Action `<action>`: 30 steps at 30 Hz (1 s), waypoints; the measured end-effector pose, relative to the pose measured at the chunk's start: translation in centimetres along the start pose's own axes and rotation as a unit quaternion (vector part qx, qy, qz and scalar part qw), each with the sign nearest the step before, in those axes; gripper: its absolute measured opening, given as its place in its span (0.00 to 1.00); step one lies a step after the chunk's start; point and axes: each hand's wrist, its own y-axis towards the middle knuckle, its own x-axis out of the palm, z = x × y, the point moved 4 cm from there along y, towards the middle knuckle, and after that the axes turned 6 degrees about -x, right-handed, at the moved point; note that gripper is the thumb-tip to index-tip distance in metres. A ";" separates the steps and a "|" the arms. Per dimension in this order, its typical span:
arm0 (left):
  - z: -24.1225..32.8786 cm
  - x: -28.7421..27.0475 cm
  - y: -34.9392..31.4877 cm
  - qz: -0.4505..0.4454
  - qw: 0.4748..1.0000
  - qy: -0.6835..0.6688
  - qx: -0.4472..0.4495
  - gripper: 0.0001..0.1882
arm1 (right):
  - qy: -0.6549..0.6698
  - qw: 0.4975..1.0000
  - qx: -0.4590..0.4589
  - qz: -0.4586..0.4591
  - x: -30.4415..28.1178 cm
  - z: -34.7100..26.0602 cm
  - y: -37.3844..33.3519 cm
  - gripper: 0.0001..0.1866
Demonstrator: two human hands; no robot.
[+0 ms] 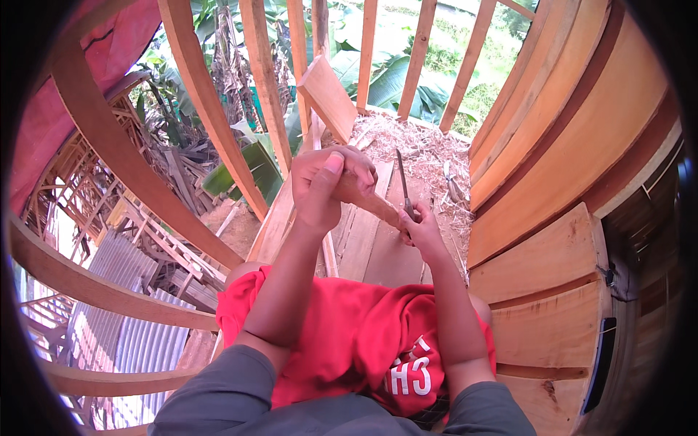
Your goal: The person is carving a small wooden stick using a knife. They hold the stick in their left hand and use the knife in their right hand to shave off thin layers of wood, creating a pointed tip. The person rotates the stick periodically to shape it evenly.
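My left hand point(320, 185) is closed around the thick end of a carved wooden piece point(382, 209), thumb on top. The piece slants down to the right, and its narrower end reaches my right hand. My right hand point(423, 231) grips a knife point(402, 174) by its handle; the thin dark blade points up and away from me. Where the two meet at my right fingers, I cannot tell whether the edge touches the wood. A red cloth garment point(342, 312) covers my lap below both hands.
Wood shavings point(436, 156) litter the plank floor point(363, 240) ahead. A board point(327, 98) leans by upright wooden slats point(418, 58), with plants beyond. A plank wall point(567, 145) rises on the right. Corrugated metal sheets point(116, 312) lie outside, lower left.
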 end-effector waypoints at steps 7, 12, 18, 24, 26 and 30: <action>-0.7 1.5 0.5 -0.016 0.996 -0.046 -0.078 0.22 | -0.221 0.955 0.198 0.024 -0.4 2.0 -0.2 0.34; -1.3 2.2 0.2 -0.070 0.991 -0.060 -0.099 0.23 | -0.450 0.888 0.020 0.097 0.8 -3.4 -1.6 0.37; -2.1 3.9 -0.2 0.013 0.994 -0.064 -0.090 0.22 | -0.508 0.854 0.041 0.101 -1.6 -1.6 -0.8 0.34; -2.0 3.9 0.3 0.020 0.993 -0.069 -0.095 0.21 | -0.526 0.840 -0.011 0.128 -2.6 0.0 0.0 0.34; -2.3 3.5 0.2 0.031 0.992 -0.077 -0.099 0.21 | -0.534 0.834 -0.015 0.139 -3.0 1.1 0.4 0.33; -1.4 1.4 -0.2 0.077 0.991 -0.040 -0.102 0.19 | -0.545 0.830 -0.055 0.109 2.8 -5.9 -2.0 0.32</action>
